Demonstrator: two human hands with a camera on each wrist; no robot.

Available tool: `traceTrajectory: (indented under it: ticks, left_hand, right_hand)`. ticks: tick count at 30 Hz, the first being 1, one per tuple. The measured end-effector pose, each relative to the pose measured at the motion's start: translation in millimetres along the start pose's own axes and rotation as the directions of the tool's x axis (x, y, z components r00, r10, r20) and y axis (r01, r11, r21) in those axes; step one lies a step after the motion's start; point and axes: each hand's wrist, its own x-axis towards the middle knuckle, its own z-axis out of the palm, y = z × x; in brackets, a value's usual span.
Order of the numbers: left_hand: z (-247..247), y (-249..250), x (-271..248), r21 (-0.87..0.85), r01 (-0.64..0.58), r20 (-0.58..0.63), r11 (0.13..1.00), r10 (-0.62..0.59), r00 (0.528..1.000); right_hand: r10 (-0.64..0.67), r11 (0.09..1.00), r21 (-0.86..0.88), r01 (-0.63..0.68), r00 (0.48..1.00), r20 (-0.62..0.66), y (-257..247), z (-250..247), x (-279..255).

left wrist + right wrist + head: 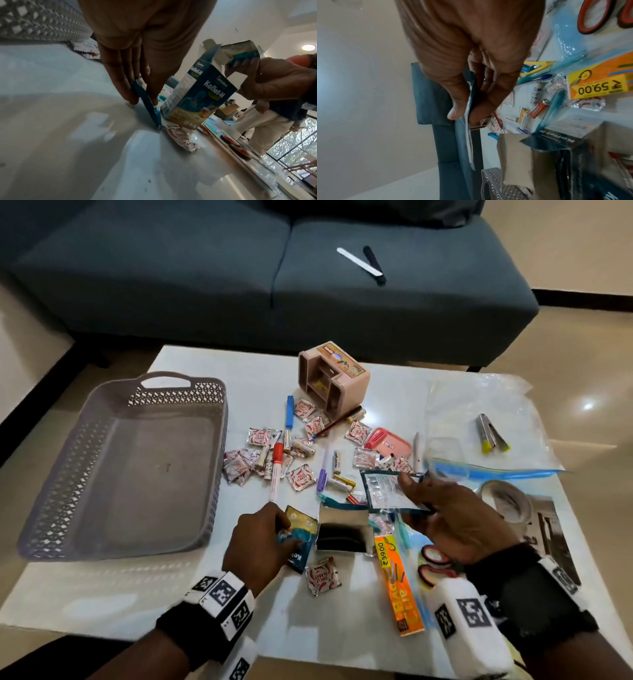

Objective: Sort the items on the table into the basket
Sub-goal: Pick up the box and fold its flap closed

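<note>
The empty grey basket (123, 467) sits at the table's left. My left hand (274, 539) pinches a flat blue packet (296, 546) that stands on edge on the table (145, 100), just left of an open Koflet-H box (342, 530) that stands upright (197, 97). My right hand (416, 498) holds a second flat blue-edged packet (385, 491) above the box, pinched between thumb and fingers (468, 108). Chilli-flake sachets (301, 477), batteries (337, 463), a red marker (275, 467) and pens lie scattered between basket and hands.
A pink holder (337, 378) lies tipped at the table's back. An orange bag-clip pack (399, 587), red-handled scissors (435, 563), a tape roll (507, 501) and clear zip bags (479, 419) fill the right side. A sofa (274, 275) stands behind the table.
</note>
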Motion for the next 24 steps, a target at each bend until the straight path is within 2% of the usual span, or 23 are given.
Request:
traceTrajectory:
  ticks: [2, 5, 7, 10, 13, 15, 17, 21, 24]
  left_hand:
    - [-4, -1, 1, 0.085, -0.023, 0.002, 0.996, 0.023, 1.000]
    - [-16, 2, -1, 0.223, -0.157, 0.055, 0.962, 0.149, 0.987]
    - [-28, 9, 0, 0.171, -0.272, 0.145, 0.947, 0.249, 0.958]
    - [-41, 23, 3, -0.057, -0.355, 0.256, 0.933, 0.358, 0.898]
    - [-42, 32, 3, -0.169, -0.361, 0.305, 0.917, 0.397, 0.866]
    - [-40, 35, 3, -0.207, -0.353, 0.314, 0.913, 0.404, 0.859]
    - [-37, 34, 4, -0.223, -0.358, 0.302, 0.907, 0.413, 0.859]
    - [-34, 35, 8, -0.295, -0.337, 0.288, 0.894, 0.420, 0.861]
    - [-37, 38, 9, -0.354, -0.330, 0.266, 0.875, 0.432, 0.862]
  right_hand:
    - [0.012, 1.000, -0.009, -0.012, 1.000, 0.022, -2, 0, -2]
    - [-0.039, 0.999, 0.010, 0.039, 0.999, 0.035, -8, 4, -8]
    - [-0.182, 0.983, -0.027, 0.183, 0.983, 0.028, -14, 6, -14]
    - [-0.429, 0.889, -0.124, 0.441, 0.897, 0.108, -23, 14, -28]
    - [-0.584, 0.690, -0.356, 0.630, 0.775, 0.240, -27, 22, -44]
    - [-0.612, 0.492, -0.538, 0.684, 0.712, 0.345, -23, 29, -53]
    - [-0.607, 0.322, -0.629, 0.708, 0.664, 0.437, -17, 36, -57]
    - [-0.575, 0.094, -0.677, 0.730, 0.595, 0.561, -5, 38, -47]
    - [-0.546, -0.034, -0.698, 0.715, 0.572, 0.612, 2, 38, -37]
